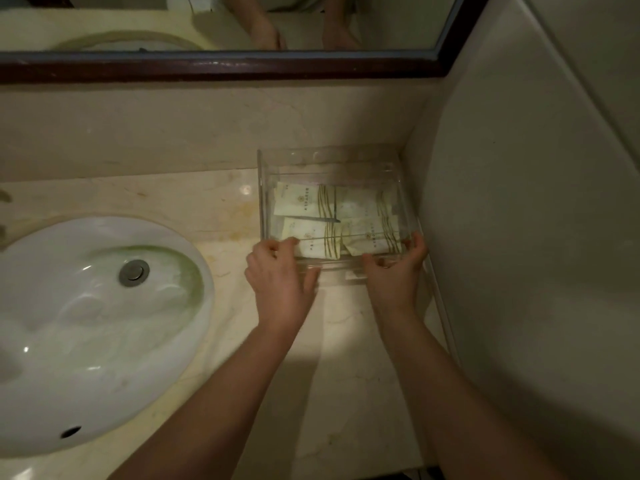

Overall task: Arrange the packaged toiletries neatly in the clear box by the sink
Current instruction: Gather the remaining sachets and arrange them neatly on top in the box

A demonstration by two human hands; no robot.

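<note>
A clear plastic box [266, 161] stands on the marble counter in the back right corner, against the wall. Inside it lie several cream-coloured toiletry packets [306, 200] with dark print and wavy lines, side by side in two rows. A thin dark stick-like item [313, 219] lies across them. My left hand [280, 271] grips the box's near left corner. My right hand [398, 268] holds its near right corner, fingers curled over the front wall.
A white oval sink [97, 323] with a metal drain [134, 271] fills the left of the counter [346, 358]. A dark-framed mirror [221, 69] runs along the back. A pale wall [519, 237] closes the right side.
</note>
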